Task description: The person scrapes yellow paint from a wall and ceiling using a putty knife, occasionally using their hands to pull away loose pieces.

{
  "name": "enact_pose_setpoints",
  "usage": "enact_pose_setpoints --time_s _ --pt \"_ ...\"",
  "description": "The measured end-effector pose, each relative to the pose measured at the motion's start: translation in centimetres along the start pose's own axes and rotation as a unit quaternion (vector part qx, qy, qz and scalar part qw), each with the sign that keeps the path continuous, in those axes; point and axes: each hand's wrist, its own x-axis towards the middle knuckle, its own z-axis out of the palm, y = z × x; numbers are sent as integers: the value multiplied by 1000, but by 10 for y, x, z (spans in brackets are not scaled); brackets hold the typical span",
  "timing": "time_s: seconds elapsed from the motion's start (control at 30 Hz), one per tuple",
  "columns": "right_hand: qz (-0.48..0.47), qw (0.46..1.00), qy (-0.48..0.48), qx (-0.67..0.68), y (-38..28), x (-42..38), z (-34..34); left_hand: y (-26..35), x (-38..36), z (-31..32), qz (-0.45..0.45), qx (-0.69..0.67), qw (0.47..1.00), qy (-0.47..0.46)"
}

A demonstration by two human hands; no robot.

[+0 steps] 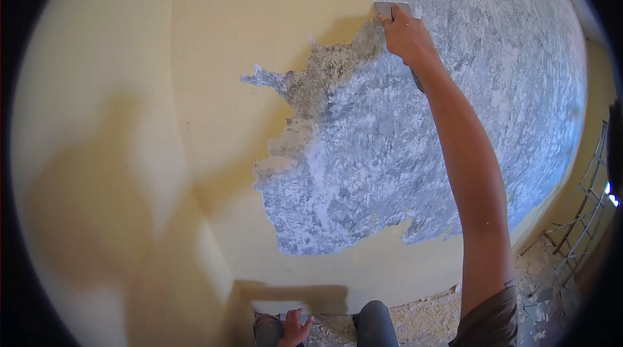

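Observation:
My right hand is raised at upper centre, wrapped round a scraper with a wide flat metal blade. The blade lies against the wall at the border between yellow paint and bare grey, mottled wall; part of the handle shows below my wrist. Low in the view, my left hand is by my knee with its fingers apart, and nothing shows in it. The paint has a ragged edge running down the left and bottom of the grey area.
Paint flakes and debris cover the floor along the wall's foot. A metal ladder or scaffold frame stands at the right. At left, another yellow wall meets this one in a corner and bears a shadow. My knees are at the bottom.

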Motion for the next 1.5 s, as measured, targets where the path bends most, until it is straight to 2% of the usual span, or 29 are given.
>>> enact_pose_setpoints --time_s 0.03,0.1,0.23,0.3,0.4,0.53,0.6,0.63,0.67,0.7,0.77,0.83,0.9,0.93,1.0,1.03,1.1,1.13,1.17,1.2,1.33,1.4,1.43,1.5 --pt "6 1000 11 6 -2 0 -1 -4 -3 6 2 2 1000 3" --pt "11 999 26 16 -7 5 1 -18 -11 23 -69 69 991 -95" --pt "28 999 6 31 -8 15 -5 -7 -12 12 -120 -22 989 -81" --pt "18 998 -10 58 -15 24 -14 0 -5 14 -89 -14 995 -46" --pt "51 992 27 111 -35 57 -16 8 -2 9 -79 -20 996 -33" --pt "84 987 -61 120 -45 70 -34 1 -6 1 -81 3 997 8" --pt "92 983 -97 128 -35 53 -34 -15 -11 7 32 68 997 34" --pt "81 989 -53 111 -25 41 -21 -20 -15 14 33 62 997 30" --pt "70 993 -7 95 -20 28 -15 -27 -16 20 85 132 986 59" --pt "74 993 -6 90 -16 20 -12 -34 -17 24 137 202 966 87" --pt "106 990 -9 88 -15 8 -9 -44 -26 34 115 186 973 71" --pt "89 992 5 90 -20 16 -14 -40 -16 43 93 167 979 65" --pt "74 992 14 97 -25 28 -15 -28 -17 32 12 95 995 30" --pt "90 992 0 86 -30 37 -21 -22 -13 26 12 94 995 32" --pt "103 992 -18 72 -37 37 -32 -11 -13 20 -51 26 998 27" --pt "105 989 -39 96 -39 30 -40 -11 -11 17 -52 23 998 27" --pt "108 985 -62 116 -34 24 -37 -22 -12 22 58 173 983 34" --pt "98 992 -9 84 -31 18 -26 -21 -12 24 57 171 983 31" --pt "90 994 42 53 -26 14 -17 -20 -14 24 12 118 993 11" --pt "94 993 39 52 -21 14 -13 -21 -15 23 -32 67 997 -7" --pt "91 993 -9 76 -35 19 -39 -15 -13 21 -91 46 993 -52" --pt "87 993 -29 79 -42 30 -46 -24 -15 29 83 186 975 91" --pt "95 992 -30 81 -43 32 -45 -22 -13 26 80 184 975 90" --pt "104 991 -34 80 -41 29 -41 -22 -2 16 15 -5 999 34"
